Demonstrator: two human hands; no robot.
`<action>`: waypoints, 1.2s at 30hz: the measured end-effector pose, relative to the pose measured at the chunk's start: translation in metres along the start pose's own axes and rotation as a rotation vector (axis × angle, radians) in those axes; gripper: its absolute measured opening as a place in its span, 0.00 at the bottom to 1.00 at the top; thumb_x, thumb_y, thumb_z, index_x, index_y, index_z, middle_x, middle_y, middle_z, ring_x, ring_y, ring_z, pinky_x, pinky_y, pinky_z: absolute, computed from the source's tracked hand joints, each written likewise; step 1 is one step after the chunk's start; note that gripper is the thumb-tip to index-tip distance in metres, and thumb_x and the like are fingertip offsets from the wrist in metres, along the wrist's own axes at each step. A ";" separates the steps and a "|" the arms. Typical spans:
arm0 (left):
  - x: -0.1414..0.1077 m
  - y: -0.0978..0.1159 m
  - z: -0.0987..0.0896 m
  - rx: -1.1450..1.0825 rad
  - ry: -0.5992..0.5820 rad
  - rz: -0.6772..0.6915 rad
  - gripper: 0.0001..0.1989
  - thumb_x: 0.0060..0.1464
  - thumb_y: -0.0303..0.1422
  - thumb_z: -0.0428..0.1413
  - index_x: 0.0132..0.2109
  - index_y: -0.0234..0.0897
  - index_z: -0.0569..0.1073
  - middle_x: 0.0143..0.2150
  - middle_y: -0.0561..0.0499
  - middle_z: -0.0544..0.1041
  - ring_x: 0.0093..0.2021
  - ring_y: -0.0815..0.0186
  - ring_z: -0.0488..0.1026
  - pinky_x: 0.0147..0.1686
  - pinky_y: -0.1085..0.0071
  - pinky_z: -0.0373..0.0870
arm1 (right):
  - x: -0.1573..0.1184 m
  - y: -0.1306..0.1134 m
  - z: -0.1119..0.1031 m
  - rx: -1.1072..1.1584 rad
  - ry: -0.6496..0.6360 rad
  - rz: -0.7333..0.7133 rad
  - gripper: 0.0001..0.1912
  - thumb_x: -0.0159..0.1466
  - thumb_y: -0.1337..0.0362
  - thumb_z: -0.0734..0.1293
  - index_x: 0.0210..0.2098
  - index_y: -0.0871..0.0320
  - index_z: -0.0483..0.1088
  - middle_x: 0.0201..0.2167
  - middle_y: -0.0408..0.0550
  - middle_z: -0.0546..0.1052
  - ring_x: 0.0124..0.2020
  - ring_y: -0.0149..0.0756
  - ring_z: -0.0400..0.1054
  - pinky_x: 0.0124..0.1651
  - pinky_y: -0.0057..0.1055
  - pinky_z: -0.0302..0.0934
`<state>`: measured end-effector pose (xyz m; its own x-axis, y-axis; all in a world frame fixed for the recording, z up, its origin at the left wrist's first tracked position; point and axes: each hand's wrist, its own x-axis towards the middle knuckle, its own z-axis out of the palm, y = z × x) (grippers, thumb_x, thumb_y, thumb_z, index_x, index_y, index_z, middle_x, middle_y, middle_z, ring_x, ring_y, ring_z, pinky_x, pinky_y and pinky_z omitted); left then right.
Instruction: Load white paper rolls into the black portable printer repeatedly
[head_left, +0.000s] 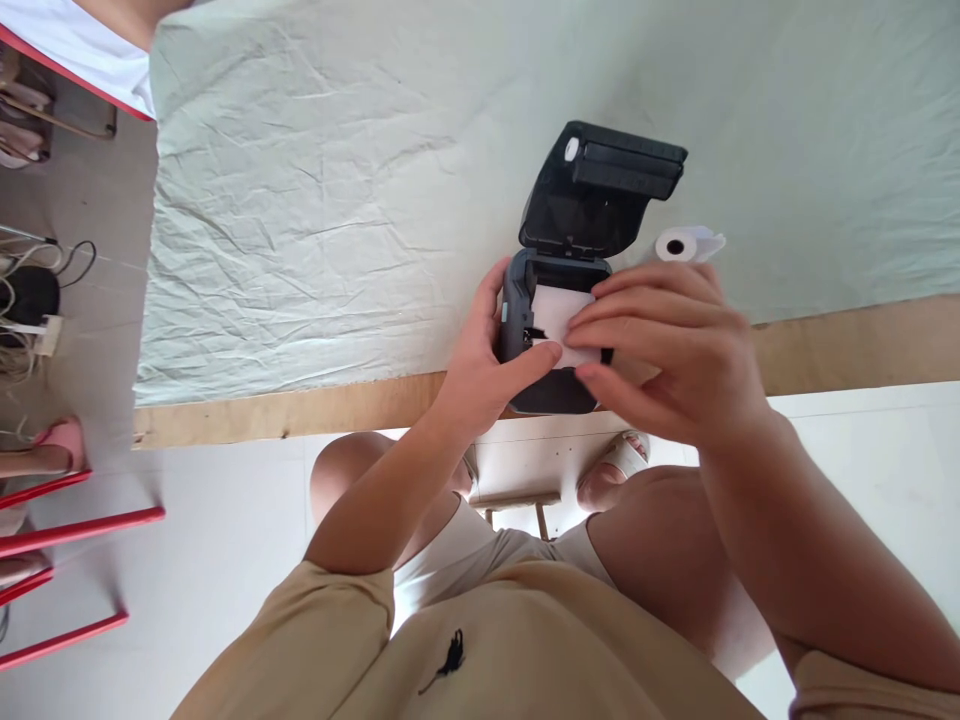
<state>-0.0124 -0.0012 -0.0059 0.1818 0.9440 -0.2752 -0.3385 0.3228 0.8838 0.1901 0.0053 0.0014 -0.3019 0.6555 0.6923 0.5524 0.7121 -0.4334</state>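
Observation:
A small black receipt printer rests at the near edge of the cloth-covered table, its lid tipped fully back. White paper, apparently a roll, sits in the printer's compartment. My left hand is wrapped around the printer's left side, with the thumb over the front edge of the compartment by the paper. From the right, my right hand reaches in with fingertips and thumb curled on the paper, covering its right part. Behind this hand a second white paper roll lies on the cloth with a loose end.
A pale green wrinkled cloth covers the table, with a bare wooden edge along the front. Another person's arm and white clothing show at the upper left. Red metal legs and tangled cables are on the left.

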 end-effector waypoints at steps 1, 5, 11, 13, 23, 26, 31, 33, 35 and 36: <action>0.000 0.000 0.000 0.022 0.007 -0.007 0.46 0.53 0.41 0.80 0.74 0.52 0.71 0.61 0.50 0.88 0.66 0.47 0.86 0.62 0.58 0.85 | 0.001 0.001 -0.001 -0.004 0.084 0.013 0.04 0.73 0.63 0.70 0.42 0.44 0.76 0.38 0.40 0.88 0.43 0.48 0.85 0.49 0.50 0.75; -0.002 0.001 0.000 0.045 0.017 -0.016 0.52 0.48 0.39 0.82 0.76 0.50 0.70 0.65 0.45 0.86 0.65 0.44 0.86 0.64 0.53 0.84 | 0.010 0.006 -0.005 -0.091 0.218 0.215 0.17 0.69 0.62 0.70 0.57 0.41 0.74 0.58 0.49 0.85 0.53 0.53 0.84 0.50 0.53 0.77; -0.003 -0.001 -0.004 0.079 0.004 -0.005 0.51 0.49 0.40 0.82 0.76 0.52 0.71 0.66 0.46 0.85 0.66 0.43 0.85 0.64 0.52 0.85 | 0.009 0.006 -0.004 0.110 0.348 0.252 0.14 0.73 0.51 0.69 0.56 0.42 0.72 0.51 0.50 0.83 0.46 0.49 0.83 0.38 0.44 0.69; -0.002 -0.002 -0.006 0.073 -0.003 -0.003 0.51 0.51 0.39 0.81 0.77 0.52 0.69 0.67 0.46 0.85 0.68 0.45 0.84 0.66 0.54 0.85 | 0.005 0.002 -0.003 0.151 0.364 0.267 0.05 0.73 0.54 0.70 0.41 0.45 0.72 0.31 0.41 0.77 0.27 0.37 0.70 0.30 0.38 0.60; 0.003 0.004 -0.001 0.013 -0.066 -0.089 0.33 0.55 0.49 0.79 0.60 0.45 0.77 0.49 0.48 0.87 0.47 0.51 0.89 0.43 0.57 0.88 | -0.003 0.000 -0.003 0.322 -0.201 0.755 0.34 0.67 0.49 0.78 0.21 0.51 0.52 0.18 0.36 0.55 0.21 0.27 0.47 0.23 0.32 0.41; 0.001 0.007 0.004 0.009 -0.032 -0.078 0.28 0.57 0.48 0.78 0.58 0.46 0.78 0.47 0.49 0.87 0.44 0.54 0.89 0.40 0.59 0.86 | 0.000 0.003 -0.004 0.340 -0.227 0.781 0.34 0.65 0.51 0.79 0.21 0.51 0.51 0.18 0.36 0.54 0.21 0.27 0.45 0.23 0.32 0.41; 0.002 0.003 0.005 -0.026 -0.043 -0.011 0.26 0.61 0.53 0.76 0.58 0.46 0.81 0.51 0.49 0.90 0.56 0.49 0.90 0.47 0.60 0.89 | -0.005 0.008 0.000 0.419 -0.191 0.700 0.36 0.71 0.41 0.76 0.21 0.51 0.54 0.18 0.38 0.58 0.22 0.28 0.50 0.24 0.32 0.44; 0.004 0.001 0.004 -0.080 -0.045 0.007 0.22 0.67 0.54 0.70 0.55 0.45 0.82 0.55 0.48 0.90 0.66 0.47 0.87 0.58 0.58 0.90 | -0.010 0.010 0.002 0.443 -0.161 0.668 0.36 0.77 0.37 0.69 0.22 0.52 0.58 0.19 0.41 0.62 0.22 0.30 0.55 0.25 0.33 0.47; 0.007 -0.002 0.004 -0.140 -0.022 -0.007 0.17 0.70 0.51 0.67 0.52 0.43 0.84 0.58 0.49 0.91 0.73 0.47 0.83 0.67 0.56 0.87 | -0.016 0.013 0.005 0.453 -0.136 0.651 0.35 0.80 0.37 0.66 0.24 0.51 0.60 0.20 0.42 0.64 0.23 0.31 0.58 0.25 0.33 0.48; 0.008 -0.003 0.005 -0.160 -0.002 -0.018 0.16 0.70 0.50 0.67 0.50 0.43 0.84 0.58 0.50 0.91 0.74 0.47 0.83 0.69 0.56 0.87 | -0.019 0.014 0.006 0.458 -0.120 0.651 0.34 0.80 0.37 0.66 0.26 0.51 0.60 0.21 0.41 0.65 0.23 0.31 0.57 0.25 0.33 0.48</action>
<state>-0.0059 0.0052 -0.0087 0.1906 0.9378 -0.2901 -0.4776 0.3468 0.8072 0.1989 0.0046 -0.0217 -0.1245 0.9785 0.1642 0.2806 0.1934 -0.9401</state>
